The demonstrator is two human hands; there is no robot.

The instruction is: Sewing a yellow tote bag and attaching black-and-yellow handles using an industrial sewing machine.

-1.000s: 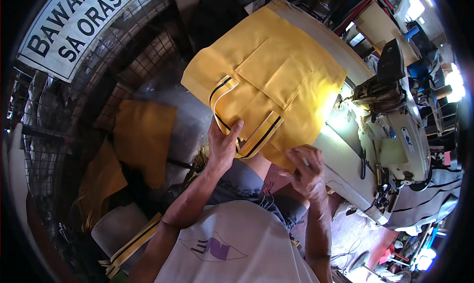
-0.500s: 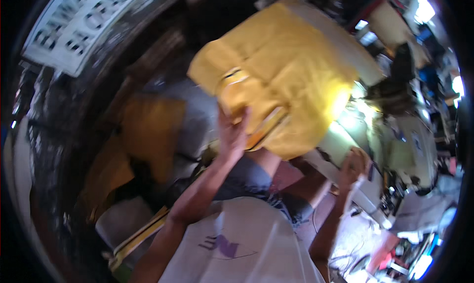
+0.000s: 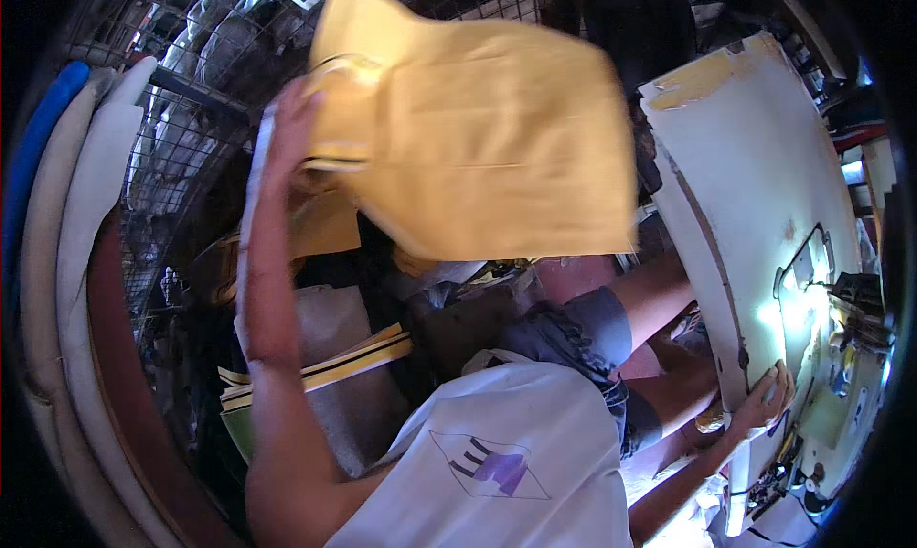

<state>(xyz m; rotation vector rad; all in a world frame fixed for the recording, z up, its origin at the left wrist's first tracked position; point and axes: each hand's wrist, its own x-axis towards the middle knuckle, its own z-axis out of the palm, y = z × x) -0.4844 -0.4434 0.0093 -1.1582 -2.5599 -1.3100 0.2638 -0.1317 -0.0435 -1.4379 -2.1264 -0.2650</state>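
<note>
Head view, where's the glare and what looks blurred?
Head view: the yellow fabric panel and left hand look motion-blurred; head view: glare burns out part of the white worktable near the right hand; head view: corners go black.

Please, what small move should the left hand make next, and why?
Probably the left hand should lower the yellow fabric panel toward the other yellow fabric: it holds the panel up near its striped strap, beside the white table, and the similar fabric shows below. The right hand is at the table, away from the panel.
</note>
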